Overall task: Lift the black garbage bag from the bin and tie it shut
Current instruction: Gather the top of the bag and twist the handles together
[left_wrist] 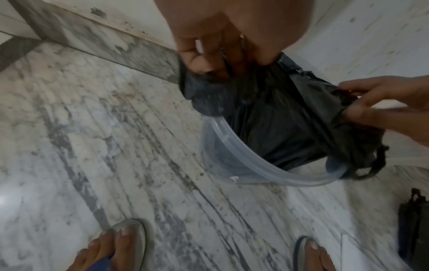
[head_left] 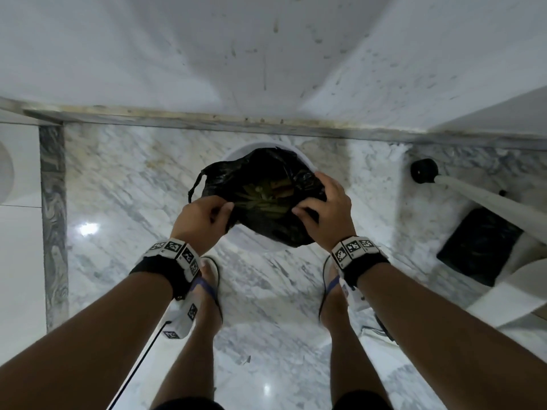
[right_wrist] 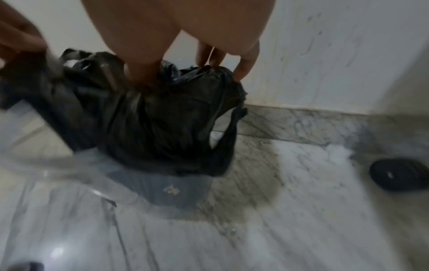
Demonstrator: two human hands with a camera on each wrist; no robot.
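Black garbage bag [head_left: 266,199], one only, sits partly raised in one translucent bin [left_wrist: 234,163] on the marble floor [head_left: 124,179] by the wall's base. Two hands hold its open mouth: the left hand [head_left: 204,214] pinches the near-left rim with curled fingers, and the right hand [head_left: 322,208] grips gathered plastic on the right side. One loop handle [head_left: 194,184] hangs free at the left. Inside, greenish and brown waste shows, too dim to identify. Two feet in sandals [head_left: 211,279] stand just before the bin, partly hidden by the wrists. One black round object [right_wrist: 399,174] lies well apart on the right; blurred. Wristband markers [head_left: 177,250] carry patterns, no readable writing.
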